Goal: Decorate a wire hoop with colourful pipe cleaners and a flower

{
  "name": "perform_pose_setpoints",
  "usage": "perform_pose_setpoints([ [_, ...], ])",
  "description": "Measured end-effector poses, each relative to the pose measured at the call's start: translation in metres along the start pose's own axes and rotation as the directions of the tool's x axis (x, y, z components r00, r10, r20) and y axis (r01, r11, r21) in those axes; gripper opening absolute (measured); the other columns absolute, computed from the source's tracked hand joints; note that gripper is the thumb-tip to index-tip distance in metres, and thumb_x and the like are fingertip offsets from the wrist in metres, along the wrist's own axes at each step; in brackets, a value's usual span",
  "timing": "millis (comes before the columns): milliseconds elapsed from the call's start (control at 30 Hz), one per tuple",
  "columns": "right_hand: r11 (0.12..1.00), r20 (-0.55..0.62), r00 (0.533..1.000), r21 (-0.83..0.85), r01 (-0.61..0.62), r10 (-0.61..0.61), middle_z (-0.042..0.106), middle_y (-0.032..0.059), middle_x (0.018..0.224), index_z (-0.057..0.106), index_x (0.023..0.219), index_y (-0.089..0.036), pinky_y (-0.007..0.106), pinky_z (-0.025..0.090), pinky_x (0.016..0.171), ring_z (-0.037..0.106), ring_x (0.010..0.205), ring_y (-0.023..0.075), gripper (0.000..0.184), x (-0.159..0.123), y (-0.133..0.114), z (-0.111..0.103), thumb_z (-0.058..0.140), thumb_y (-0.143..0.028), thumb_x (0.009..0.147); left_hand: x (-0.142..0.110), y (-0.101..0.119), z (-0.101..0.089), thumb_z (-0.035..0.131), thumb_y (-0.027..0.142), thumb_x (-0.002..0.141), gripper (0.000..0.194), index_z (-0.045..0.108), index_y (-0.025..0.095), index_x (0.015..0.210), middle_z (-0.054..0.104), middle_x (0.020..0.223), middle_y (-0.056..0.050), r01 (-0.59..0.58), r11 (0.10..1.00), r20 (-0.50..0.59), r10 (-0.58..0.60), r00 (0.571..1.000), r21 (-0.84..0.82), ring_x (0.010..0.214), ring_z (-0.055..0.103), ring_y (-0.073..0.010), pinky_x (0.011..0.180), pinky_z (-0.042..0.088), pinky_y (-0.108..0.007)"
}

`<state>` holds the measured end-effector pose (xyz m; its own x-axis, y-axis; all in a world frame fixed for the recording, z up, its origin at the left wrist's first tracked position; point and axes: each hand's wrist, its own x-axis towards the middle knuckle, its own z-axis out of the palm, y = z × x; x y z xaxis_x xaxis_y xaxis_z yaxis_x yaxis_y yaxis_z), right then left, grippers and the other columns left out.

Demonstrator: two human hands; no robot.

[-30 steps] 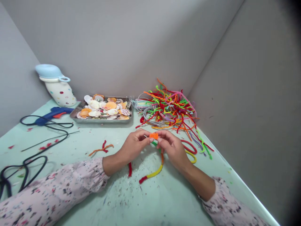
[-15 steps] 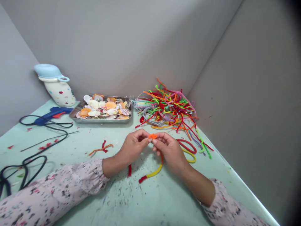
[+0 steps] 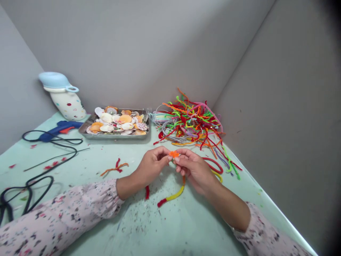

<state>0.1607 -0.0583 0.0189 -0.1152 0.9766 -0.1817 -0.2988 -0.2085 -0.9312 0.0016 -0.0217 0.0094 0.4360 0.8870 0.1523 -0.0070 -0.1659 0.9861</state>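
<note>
The left hand (image 3: 152, 163) and right hand (image 3: 196, 171) meet near the middle of the frame, each pinching an orange fuzzy piece (image 3: 174, 154) between thumb and fingertips. Just below, a multicoloured strand (image 3: 175, 196) emerges from beneath the right hand; whether it joins the orange piece is hidden. A short red piece (image 3: 147, 192) lies near the left wrist, an orange-and-red twist (image 3: 115, 170) farther left, and a red loop (image 3: 214, 165) just beside the right hand.

Speckled bench (image 3: 170, 231) spreads below the hands to the bottom of the frame. Its right edge slants from right of centre to the lower right corner, well apart from the right hand. Above the hands, a metal tray (image 3: 117, 137) of shells (image 3: 125, 120) and a tangle of coloured stems (image 3: 190, 122) stand near the back wall; at left lie a blue glue gun (image 3: 57, 131) and dark cord (image 3: 42, 174), with a bottle (image 3: 68, 104) behind them.

Compared with half a second ago, the orange piece shows taller and more ruffled, a trace of green appears under it, and the right forearm sits slightly lower and farther right. The tray and bottle match.

The orange piece's long axis runs roughly left to right between the fingertips; the strand curves down through yellow, its red tip pointing lower left.
</note>
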Motion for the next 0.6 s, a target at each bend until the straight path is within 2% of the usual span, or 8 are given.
perform_pose_setpoints([
  [133,0.994,0.026,0.998,0.085,-0.064,0.062,0.059,-0.0039,0.065,0.055,0.096,-0.017,0.013,0.038,0.045,0.054,0.052,0.0049,0.029,-0.004,0.003,0.007,0.069,-0.018,0.071,-0.002,-0.001,0.001,0.056,0.023,0.081,0.010,0.058,0.013,0.079,0.060,0.072,-0.001,-0.025,0.999,-0.012,0.026,1.000,0.035,0.067,0.054,-0.0118,0.064,0.042,-0.023],
  [267,0.995,0.038,0.998,0.083,-0.059,0.056,0.060,-0.0025,0.069,0.055,0.095,-0.017,0.013,0.039,0.046,0.054,0.053,0.0044,0.026,-0.004,0.003,0.009,0.068,-0.018,0.072,-0.002,-0.001,0.002,0.055,0.021,0.081,0.009,0.057,0.013,0.077,0.059,0.071,-0.001,-0.031,0.999,-0.011,0.031,0.999,0.042,0.067,0.054,-0.0119,0.064,0.042,-0.023],
  [367,0.996,0.064,0.998,-0.089,-0.015,0.021,0.061,-0.0007,0.074,0.056,0.098,-0.017,0.015,0.042,0.046,0.058,0.058,0.0075,0.029,-0.001,-0.002,0.004,0.068,-0.025,0.073,-0.001,-0.001,0.002,0.055,0.022,0.081,0.010,0.058,0.013,0.079,0.060,0.073,-0.001,-0.012,1.000,-0.030,0.013,0.999,0.024,0.069,0.053,-0.0117,0.066,0.041,-0.023],
  [467,0.947,0.088,0.996,-0.316,0.056,-0.029,0.062,0.0023,0.082,0.057,0.098,-0.017,0.020,0.047,0.048,0.061,0.065,0.0117,0.030,0.003,-0.008,-0.003,0.068,-0.030,0.073,0.000,-0.001,0.001,0.056,0.022,0.080,0.010,0.058,0.013,0.078,0.057,0.070,0.001,0.019,1.000,-0.042,-0.019,0.999,0.008,0.065,0.049,-0.0099,0.063,0.039,-0.022],
  [600,0.928,0.026,0.997,-0.363,0.078,-0.074,0.063,0.0026,0.081,0.057,0.095,-0.017,0.022,0.048,0.051,0.062,0.066,0.0124,0.027,0.005,-0.013,-0.005,0.067,-0.030,0.073,0.000,-0.001,0.001,0.058,0.022,0.079,0.009,0.058,0.013,0.076,0.055,0.067,0.002,0.034,0.999,-0.040,-0.034,0.999,0.008,0.061,0.046,-0.0087,0.059,0.036,-0.020],
])
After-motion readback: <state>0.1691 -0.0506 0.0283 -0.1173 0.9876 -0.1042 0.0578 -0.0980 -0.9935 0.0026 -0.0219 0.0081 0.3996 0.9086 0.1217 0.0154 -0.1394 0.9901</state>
